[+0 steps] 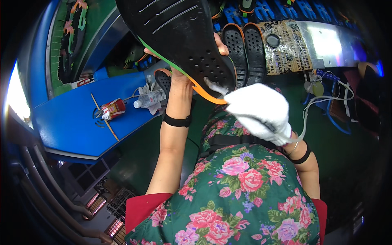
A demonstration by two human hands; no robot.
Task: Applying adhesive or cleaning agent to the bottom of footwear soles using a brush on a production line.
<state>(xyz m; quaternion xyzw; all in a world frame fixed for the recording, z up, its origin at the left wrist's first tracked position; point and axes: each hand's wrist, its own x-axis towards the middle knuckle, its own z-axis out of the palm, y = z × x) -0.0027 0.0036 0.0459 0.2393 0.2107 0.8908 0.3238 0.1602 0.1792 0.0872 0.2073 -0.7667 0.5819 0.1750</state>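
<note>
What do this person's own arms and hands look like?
Both arms have short red sleeves and a black band each. The left hand is bare; white fabric, perhaps a glove, covers the right hand. A thin bangle circles the right wrist.

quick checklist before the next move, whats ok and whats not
1. Left hand gripping the black perforated sole: ok.
2. Right hand covered: ok, in white cloth.
3. Right hand's grip: cannot tell, the cloth hides it.
4. Blurred tip touching the sole: cannot tell.
5. Pale cord slack: ok, it curves loosely.
6. Blue table clear: not ok, red package on it.
</note>
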